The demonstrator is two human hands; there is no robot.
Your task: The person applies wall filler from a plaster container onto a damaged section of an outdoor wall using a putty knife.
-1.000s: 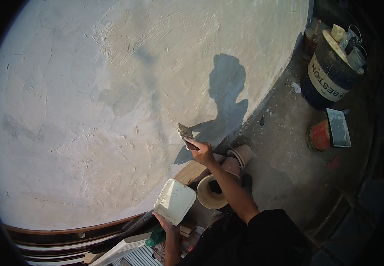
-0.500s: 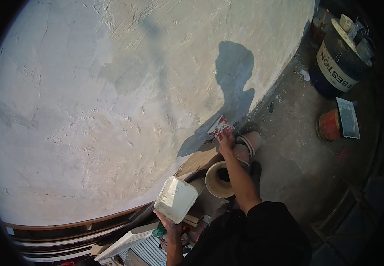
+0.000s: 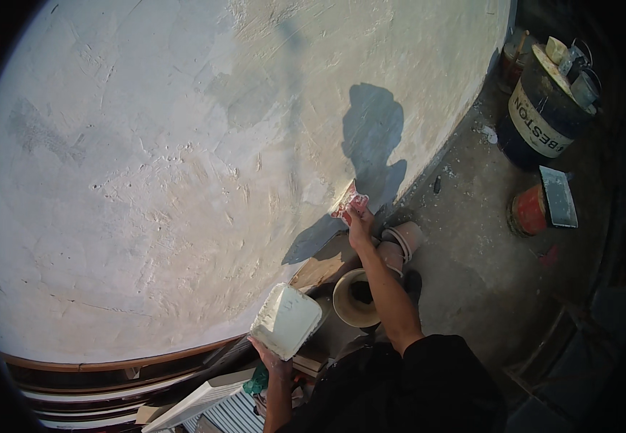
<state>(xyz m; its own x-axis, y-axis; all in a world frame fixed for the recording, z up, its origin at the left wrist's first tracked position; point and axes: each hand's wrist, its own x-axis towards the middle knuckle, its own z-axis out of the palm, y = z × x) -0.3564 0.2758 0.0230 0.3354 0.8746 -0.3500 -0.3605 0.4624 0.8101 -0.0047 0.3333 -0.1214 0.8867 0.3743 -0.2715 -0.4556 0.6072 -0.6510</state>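
My right hand [image 3: 358, 222] is closed around a red putty knife [image 3: 348, 206], smeared with white, its wide blade up against the plastered wall [image 3: 205, 180]. Ridges and patches of rough plaster cover that wall, and my shadow falls across it. Lower down, my left hand [image 3: 273, 359] grips a white squarish tub [image 3: 288, 321] by its bottom edge, tilted so its inside shows white paste along the walls. Below my right forearm stands a beige pot [image 3: 353, 312] with a dark inside.
Stacked clay-coloured pots [image 3: 404, 238] stand by the wall's foot. On the concrete floor [image 3: 464, 260] at right are a red bucket [image 3: 529, 211] with a grey sheet on it and a dark drum [image 3: 537, 115] topped with containers. White slatted panels [image 3: 219, 415] lie at lower left.
My right hand has moved the putty knife slightly left and its blade now meets the wall. The tub stays in my left hand. The view has shifted a little.
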